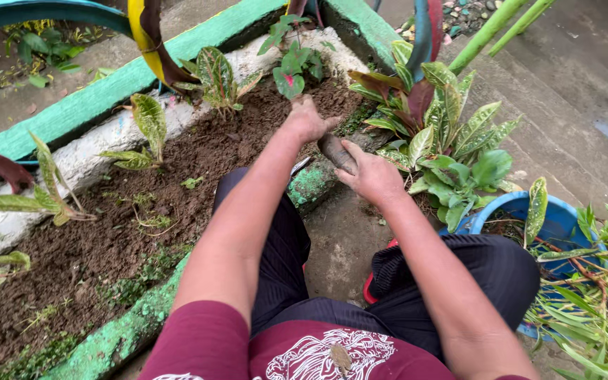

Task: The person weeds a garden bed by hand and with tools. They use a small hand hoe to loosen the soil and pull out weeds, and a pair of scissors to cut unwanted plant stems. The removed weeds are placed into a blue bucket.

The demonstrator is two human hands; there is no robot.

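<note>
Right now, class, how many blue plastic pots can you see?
1: the blue plastic pot stands on the concrete at the right, beside the person's knee, with cut green stems across it. Others may be hidden behind foliage.

We saw bare soil (177,183) open left of our left hand (306,121); a red-leafed seedling (291,70) blocked ahead, and variegated plants (445,141) crowded our right hand (371,176).

Blue pot (564,222) at right; variegated plant (150,123) in soil bed (93,246).
</note>
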